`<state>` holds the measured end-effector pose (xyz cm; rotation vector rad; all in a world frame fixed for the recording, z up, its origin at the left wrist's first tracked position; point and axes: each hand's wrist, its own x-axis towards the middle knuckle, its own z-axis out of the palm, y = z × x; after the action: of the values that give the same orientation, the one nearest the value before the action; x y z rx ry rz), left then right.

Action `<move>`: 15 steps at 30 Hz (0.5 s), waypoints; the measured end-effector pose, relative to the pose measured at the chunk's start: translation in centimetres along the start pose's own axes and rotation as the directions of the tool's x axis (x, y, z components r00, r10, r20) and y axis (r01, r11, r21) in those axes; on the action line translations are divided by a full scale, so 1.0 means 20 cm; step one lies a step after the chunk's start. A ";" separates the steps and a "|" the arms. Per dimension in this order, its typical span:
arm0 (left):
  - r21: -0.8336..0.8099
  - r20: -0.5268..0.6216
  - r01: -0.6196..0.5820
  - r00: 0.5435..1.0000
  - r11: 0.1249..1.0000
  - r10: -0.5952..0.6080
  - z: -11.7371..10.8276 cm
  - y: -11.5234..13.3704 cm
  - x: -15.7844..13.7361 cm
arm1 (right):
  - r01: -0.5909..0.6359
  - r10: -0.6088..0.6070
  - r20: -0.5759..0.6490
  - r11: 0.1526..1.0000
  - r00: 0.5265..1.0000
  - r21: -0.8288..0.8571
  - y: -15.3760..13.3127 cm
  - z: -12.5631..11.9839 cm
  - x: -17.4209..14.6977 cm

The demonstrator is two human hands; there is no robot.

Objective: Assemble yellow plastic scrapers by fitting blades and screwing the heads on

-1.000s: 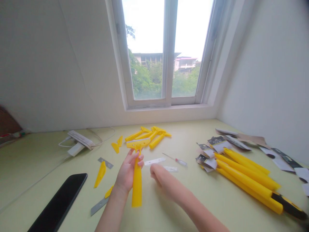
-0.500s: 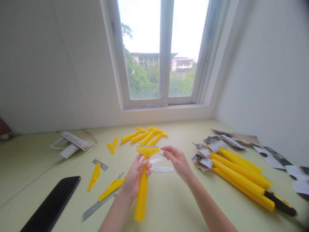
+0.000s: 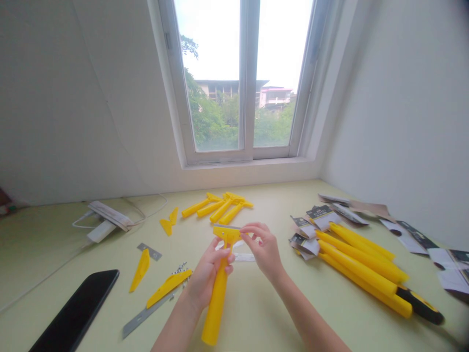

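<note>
My left hand (image 3: 211, 266) is wrapped round the yellow handle of a scraper (image 3: 216, 303), just below its head, and holds it tilted with the head away from me. A grey blade edge (image 3: 226, 226) shows along the top of the head. At the head's right end my right hand (image 3: 263, 247) is closed in a pinch, its fingertips touching the head. Whatever lies between those fingertips is too small to make out. Left of my left hand are small metal screws (image 3: 179, 269), a yellow blade cover (image 3: 169, 287) and a long grey blade (image 3: 141, 318).
Several yellow scrapers (image 3: 222, 208) lie at the back. More yellow handles (image 3: 361, 264) with card packaging (image 3: 322, 215) are on the right. A black phone (image 3: 78, 308) lies front left, a power strip (image 3: 110, 215) behind it. Another yellow cover (image 3: 141, 271) touches a small blade (image 3: 154, 253).
My right hand has moved left and now touches the scraper's head; before, it was apart, pinching something small and thin. The scraper has tilted slightly, its head shifting right.
</note>
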<state>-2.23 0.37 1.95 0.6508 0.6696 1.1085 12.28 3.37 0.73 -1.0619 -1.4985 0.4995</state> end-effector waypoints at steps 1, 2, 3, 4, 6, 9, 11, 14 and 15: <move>0.001 0.000 0.002 1.000 1.000 -0.002 0.00 0.00 0.00 | 0.021 -0.021 0.003 1.000 1.000 -0.018 0.00 0.00 0.00; 0.003 -0.002 0.003 1.000 1.000 -0.003 0.00 0.00 0.00 | 0.035 -0.035 0.008 0.999 0.999 -0.030 0.00 0.00 0.00; 0.006 -0.004 0.004 1.000 1.000 -0.004 0.00 0.00 0.00 | 0.044 -0.043 0.015 0.998 0.999 -0.038 0.01 0.00 0.00; 0.011 -0.006 0.002 1.000 1.000 -0.002 0.00 0.00 0.00 | 0.049 -0.048 0.020 0.998 0.999 -0.046 0.01 0.00 0.00; 0.034 -0.006 -0.007 1.000 0.999 0.007 0.00 0.00 0.00 | 0.059 -0.057 0.026 0.996 0.998 -0.072 0.02 0.00 0.00; 0.093 -0.006 -0.030 0.999 0.995 0.031 0.00 -0.01 0.00 | 0.085 -0.081 0.041 0.991 0.996 -0.102 0.02 -0.01 0.00; 0.125 -0.010 -0.035 0.999 0.991 0.037 0.00 -0.01 0.01 | 0.084 -0.079 0.048 0.991 0.996 -0.106 0.02 -0.02 0.00; 0.126 -0.013 -0.027 0.999 0.992 0.029 0.00 -0.01 0.01 | 0.021 -0.017 0.048 0.996 0.999 -0.091 0.02 -0.02 0.00; 0.118 -0.010 -0.022 1.000 0.993 0.024 0.00 -0.01 0.01 | -0.007 0.012 0.050 0.996 0.999 -0.084 0.01 -0.02 0.00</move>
<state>-2.11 0.52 1.67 0.7552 0.7435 1.1005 12.73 3.39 0.57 -1.1295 -1.5708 0.4766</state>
